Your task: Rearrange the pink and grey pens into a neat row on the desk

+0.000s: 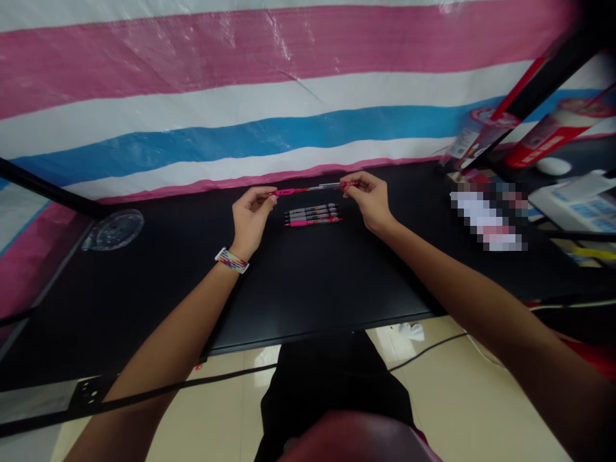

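Observation:
A pink and clear pen (308, 189) is stretched between my two hands, above the back of the black table (308, 282). My left hand (253, 215) pinches its pink end at the left. With thumb and fingers, my right hand (369, 199) grips the red end at the right. Below it, several pens lie side by side on the table: dark and clear ones (312, 211), and nearest me a pink one (312, 221). A colourful woven band circles my left wrist.
At the left lies a clear plastic lid (115, 230). Two drink cups, one dark (474, 138) and one red (548, 138), stand at the back right beside a white round object (553, 167) and papers. A striped sheet (289, 135) hangs behind the table.

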`<act>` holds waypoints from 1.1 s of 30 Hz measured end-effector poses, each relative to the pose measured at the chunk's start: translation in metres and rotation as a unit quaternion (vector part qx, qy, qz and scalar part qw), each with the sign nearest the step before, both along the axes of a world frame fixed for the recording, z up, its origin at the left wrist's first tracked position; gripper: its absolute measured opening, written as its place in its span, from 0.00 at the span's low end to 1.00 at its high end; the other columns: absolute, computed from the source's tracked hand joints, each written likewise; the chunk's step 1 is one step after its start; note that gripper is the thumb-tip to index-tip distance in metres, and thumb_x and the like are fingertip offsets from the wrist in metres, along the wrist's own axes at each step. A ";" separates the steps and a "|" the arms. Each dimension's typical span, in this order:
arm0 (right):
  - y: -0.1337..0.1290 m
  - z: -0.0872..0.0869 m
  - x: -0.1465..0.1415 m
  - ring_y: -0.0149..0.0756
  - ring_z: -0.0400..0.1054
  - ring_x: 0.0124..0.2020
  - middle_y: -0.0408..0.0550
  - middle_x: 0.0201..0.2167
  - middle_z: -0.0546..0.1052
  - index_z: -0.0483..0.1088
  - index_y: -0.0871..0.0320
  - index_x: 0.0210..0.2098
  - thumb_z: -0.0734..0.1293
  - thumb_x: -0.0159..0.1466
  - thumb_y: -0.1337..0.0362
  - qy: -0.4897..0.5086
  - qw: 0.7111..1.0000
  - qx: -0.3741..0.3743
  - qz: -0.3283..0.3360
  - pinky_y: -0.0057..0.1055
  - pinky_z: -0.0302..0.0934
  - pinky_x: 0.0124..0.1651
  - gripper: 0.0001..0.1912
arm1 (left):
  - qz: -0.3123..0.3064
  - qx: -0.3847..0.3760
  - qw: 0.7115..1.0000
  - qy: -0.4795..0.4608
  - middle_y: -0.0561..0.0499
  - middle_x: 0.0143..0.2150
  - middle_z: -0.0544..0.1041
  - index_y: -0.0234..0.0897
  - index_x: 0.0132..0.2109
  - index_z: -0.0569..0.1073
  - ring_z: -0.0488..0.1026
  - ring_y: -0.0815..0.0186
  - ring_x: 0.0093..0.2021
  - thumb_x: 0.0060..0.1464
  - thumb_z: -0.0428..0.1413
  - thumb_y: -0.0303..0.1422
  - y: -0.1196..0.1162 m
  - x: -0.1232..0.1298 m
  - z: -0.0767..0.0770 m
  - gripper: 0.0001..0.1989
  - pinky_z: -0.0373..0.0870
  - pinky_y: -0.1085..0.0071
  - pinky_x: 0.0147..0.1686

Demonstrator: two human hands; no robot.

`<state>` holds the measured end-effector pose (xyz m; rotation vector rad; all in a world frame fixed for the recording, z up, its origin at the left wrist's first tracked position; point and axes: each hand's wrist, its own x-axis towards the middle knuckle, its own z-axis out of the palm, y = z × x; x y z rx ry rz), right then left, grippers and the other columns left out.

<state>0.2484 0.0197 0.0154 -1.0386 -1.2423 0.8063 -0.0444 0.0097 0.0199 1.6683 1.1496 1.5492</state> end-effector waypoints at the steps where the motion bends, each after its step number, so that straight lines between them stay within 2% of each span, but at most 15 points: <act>1: -0.001 0.000 0.000 0.45 0.77 0.40 0.48 0.39 0.85 0.82 0.50 0.38 0.77 0.58 0.58 0.003 1.000 0.003 0.002 0.48 0.77 0.50 0.08 | -0.004 0.000 1.000 -0.003 0.48 0.44 0.86 0.44 0.48 0.84 0.83 0.63 0.42 0.62 0.67 0.37 -0.001 0.001 0.001 0.08 0.81 0.65 0.45; 4: -0.007 0.002 -0.003 0.46 0.79 0.42 0.48 0.39 0.86 0.84 0.50 0.39 0.79 0.58 0.58 0.000 0.998 0.000 0.056 0.49 0.77 0.53 0.10 | -0.040 -0.008 0.999 0.021 0.48 0.42 0.86 0.43 0.45 0.84 0.82 0.62 0.42 0.64 0.68 0.42 -0.006 0.004 0.005 0.09 0.79 0.65 0.45; 7: -0.014 0.005 -0.005 0.47 0.81 0.43 0.48 0.40 0.87 0.87 0.51 0.40 0.82 0.57 0.55 -0.015 0.991 -0.034 0.130 0.50 0.78 0.54 0.13 | -0.067 -0.017 0.994 0.089 0.49 0.34 0.81 0.41 0.35 0.79 0.78 0.63 0.36 0.72 0.59 0.51 -0.011 0.005 0.009 0.21 0.76 0.65 0.42; 10: -0.017 0.008 -0.006 0.46 0.81 0.43 0.49 0.42 0.88 0.87 0.51 0.41 0.84 0.56 0.53 -0.010 0.989 -0.039 0.143 0.49 0.78 0.55 0.16 | -0.056 -0.005 0.990 0.129 0.50 0.29 0.75 0.42 0.29 0.73 0.74 0.63 0.32 0.76 0.51 0.55 -0.014 0.004 0.013 0.30 0.74 0.65 0.39; 12: -0.017 0.009 -0.006 0.44 0.80 0.40 0.48 0.40 0.88 0.88 0.51 0.41 0.84 0.56 0.52 0.003 0.988 -0.045 0.147 0.48 0.78 0.53 0.16 | -0.065 0.012 0.989 0.132 0.50 0.33 0.78 0.42 0.34 0.76 0.76 0.62 0.36 0.74 0.55 0.55 -0.016 0.005 0.016 0.25 0.75 0.64 0.44; 14: -0.016 0.010 -0.005 0.42 0.79 0.36 0.47 0.37 0.87 0.87 0.50 0.41 0.84 0.56 0.51 0.023 0.986 -0.060 0.153 0.46 0.78 0.50 0.16 | -0.085 0.027 0.990 0.111 0.48 0.44 0.83 0.45 0.48 0.80 0.81 0.59 0.45 0.68 0.64 0.53 -0.018 0.007 0.018 0.17 0.77 0.61 0.51; 15: -0.016 0.010 -0.006 0.41 0.78 0.35 0.47 0.36 0.86 0.87 0.50 0.41 0.84 0.56 0.51 0.033 0.985 -0.066 0.156 0.46 0.78 0.49 0.16 | -0.093 0.027 0.990 0.097 0.48 0.47 0.83 0.46 0.55 0.79 0.82 0.59 0.47 0.67 0.66 0.51 -0.019 0.008 0.018 0.18 0.77 0.60 0.54; 17: -0.016 0.010 -0.006 0.40 0.78 0.35 0.47 0.35 0.86 0.87 0.50 0.40 0.85 0.55 0.52 0.047 0.984 -0.071 0.159 0.45 0.78 0.48 0.16 | -0.098 0.011 0.992 0.074 0.48 0.43 0.84 0.47 0.61 0.77 0.83 0.59 0.44 0.70 0.64 0.49 -0.019 0.010 0.017 0.19 0.77 0.60 0.53; 19: -0.016 0.010 -0.007 0.39 0.77 0.34 0.46 0.35 0.86 0.88 0.50 0.40 0.85 0.55 0.53 0.052 0.983 -0.069 0.163 0.44 0.77 0.48 0.16 | -0.088 -0.003 0.994 0.060 0.51 0.35 0.81 0.46 0.61 0.77 0.82 0.61 0.37 0.74 0.58 0.46 -0.018 0.011 0.013 0.16 0.78 0.61 0.50; 20: -0.016 0.010 -0.007 0.39 0.77 0.34 0.46 0.35 0.86 0.88 0.50 0.40 0.85 0.55 0.53 0.051 0.983 -0.069 0.165 0.44 0.77 0.48 0.15 | -0.079 0.001 0.995 0.059 0.51 0.35 0.81 0.45 0.61 0.77 0.82 0.61 0.37 0.74 0.59 0.45 -0.017 0.011 0.011 0.16 0.78 0.61 0.50; 23: -0.016 0.008 -0.008 0.39 0.77 0.35 0.46 0.36 0.86 0.88 0.50 0.40 0.85 0.55 0.54 0.044 0.983 -0.069 0.164 0.44 0.77 0.49 0.15 | -0.061 0.041 0.994 0.081 0.46 0.51 0.85 0.45 0.65 0.74 0.84 0.58 0.50 0.63 0.70 0.41 -0.014 0.010 0.007 0.27 0.78 0.59 0.58; 25: -0.015 0.007 -0.008 0.40 0.78 0.35 0.46 0.36 0.87 0.88 0.50 0.40 0.84 0.55 0.55 0.040 0.984 -0.069 0.161 0.45 0.77 0.50 0.14 | -0.056 0.051 0.993 0.091 0.44 0.55 0.84 0.45 0.66 0.73 0.83 0.57 0.55 0.60 0.71 0.40 -0.013 0.009 0.007 0.30 0.77 0.58 0.62; 28: -0.014 0.007 -0.007 0.39 0.78 0.34 0.46 0.36 0.86 0.88 0.50 0.40 0.84 0.56 0.56 0.033 0.985 -0.063 0.160 0.45 0.77 0.50 0.13 | -0.051 0.015 0.995 0.084 0.49 0.40 0.84 0.45 0.61 0.78 0.84 0.59 0.45 0.71 0.63 0.43 -0.014 0.008 0.008 0.17 0.78 0.59 0.57; 30: -0.014 0.007 -0.006 0.39 0.77 0.34 0.46 0.36 0.86 0.87 0.51 0.40 0.83 0.56 0.56 0.029 0.985 -0.061 0.157 0.45 0.77 0.50 0.13 | -0.050 0.010 0.996 0.079 0.49 0.37 0.84 0.45 0.60 0.79 0.83 0.60 0.41 0.73 0.60 0.45 -0.014 0.009 0.009 0.16 0.78 0.59 0.55; 33: -0.013 0.005 -0.006 0.39 0.77 0.34 0.46 0.35 0.86 0.87 0.51 0.40 0.83 0.56 0.56 0.026 0.986 -0.061 0.154 0.45 0.77 0.49 0.13 | -0.057 0.057 0.994 0.074 0.44 0.53 0.85 0.46 0.67 0.74 0.83 0.57 0.53 0.64 0.69 0.49 -0.014 0.010 0.008 0.30 0.77 0.58 0.61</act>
